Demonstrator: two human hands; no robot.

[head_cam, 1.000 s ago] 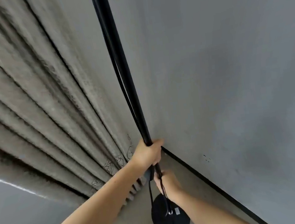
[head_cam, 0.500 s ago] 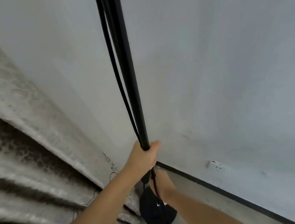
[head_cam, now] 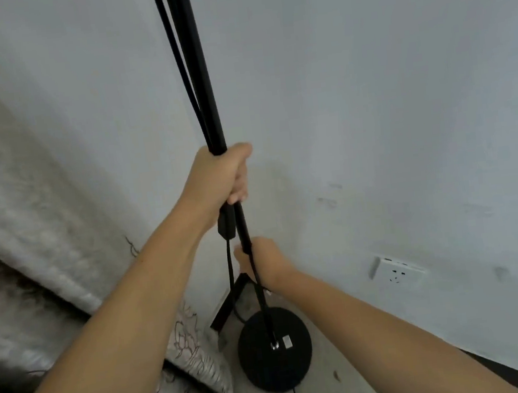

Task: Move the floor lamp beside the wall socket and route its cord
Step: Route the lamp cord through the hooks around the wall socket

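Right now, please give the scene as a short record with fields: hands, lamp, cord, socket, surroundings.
left hand: closed around the lamp pole, upper grip
right hand: closed on the pole lower down
lamp base: round, black, near the wall corner
cord: runs along the pole, inline switch below the left hand
wall socket: white, empty, right of the base
curtain: patterned, left side

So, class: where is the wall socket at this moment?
In the head view the wall socket sits low on the wall at the right, just above the floor, right of the lamp base and the right hand.
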